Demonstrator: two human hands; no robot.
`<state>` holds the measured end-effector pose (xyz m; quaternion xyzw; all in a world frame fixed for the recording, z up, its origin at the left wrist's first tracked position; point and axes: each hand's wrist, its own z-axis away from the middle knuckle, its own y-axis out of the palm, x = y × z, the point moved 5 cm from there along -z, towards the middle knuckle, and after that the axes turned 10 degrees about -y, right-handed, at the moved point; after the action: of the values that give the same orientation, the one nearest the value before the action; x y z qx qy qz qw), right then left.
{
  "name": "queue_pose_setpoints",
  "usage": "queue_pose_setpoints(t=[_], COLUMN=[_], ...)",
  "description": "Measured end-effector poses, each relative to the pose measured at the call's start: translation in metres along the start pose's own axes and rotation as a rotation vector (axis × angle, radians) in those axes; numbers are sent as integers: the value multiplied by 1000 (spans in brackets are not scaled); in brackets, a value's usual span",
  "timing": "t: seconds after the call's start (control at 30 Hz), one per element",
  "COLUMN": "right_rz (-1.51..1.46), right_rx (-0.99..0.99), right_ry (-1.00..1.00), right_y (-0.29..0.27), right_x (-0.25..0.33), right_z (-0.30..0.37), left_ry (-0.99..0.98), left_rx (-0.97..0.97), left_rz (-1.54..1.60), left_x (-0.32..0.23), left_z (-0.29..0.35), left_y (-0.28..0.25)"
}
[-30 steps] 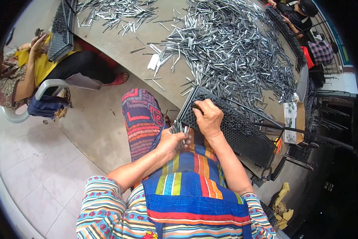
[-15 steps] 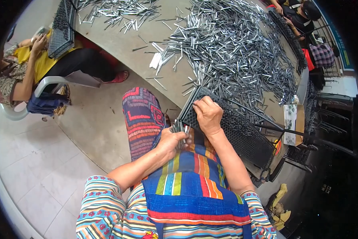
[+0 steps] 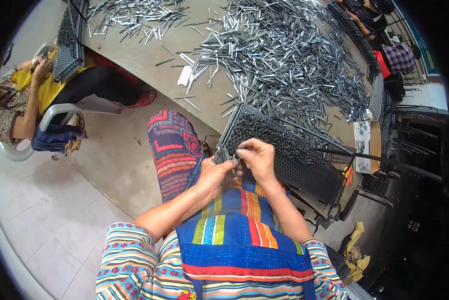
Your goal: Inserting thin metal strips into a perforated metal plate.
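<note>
Black perforated rack [image 3: 294,157] leans on the desk [image 3: 149,57] edge, its near corner over the lap. Left hand [image 3: 215,172] has its grip closed on a bundle of metal pins [image 3: 224,156]. Right hand [image 3: 257,157] pinches one pin at the rack's near corner. Loose pins [image 3: 289,60] heap across the desk beyond. Open floor [image 3: 49,200] lies left; a seated person [image 3: 22,97] holds a second rack [image 3: 68,42].

Lighting: bright, even, overhead; glare on the metal pins [image 3: 284,55] across the table [image 3: 149,55]. Fisheye bending toward a black rim; dim right side, focus sharp centrally.
</note>
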<state>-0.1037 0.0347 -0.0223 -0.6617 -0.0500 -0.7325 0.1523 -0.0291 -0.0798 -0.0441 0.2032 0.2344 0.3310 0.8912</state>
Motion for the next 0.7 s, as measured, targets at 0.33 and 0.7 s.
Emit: queue_pose_setpoints(t=[0.33, 0.7], right_rz=[434, 816], right_rx=[-298, -86], right_ry=[-553, -787], right_y=[-19, 1], right_x=[29, 35], right_z=[-32, -24], left_ry=[-6, 15], left_rx=[-56, -57], left_rz=[-133, -128], left_x=[1, -4], left_z=[-3, -1], left_y=[-1, 0])
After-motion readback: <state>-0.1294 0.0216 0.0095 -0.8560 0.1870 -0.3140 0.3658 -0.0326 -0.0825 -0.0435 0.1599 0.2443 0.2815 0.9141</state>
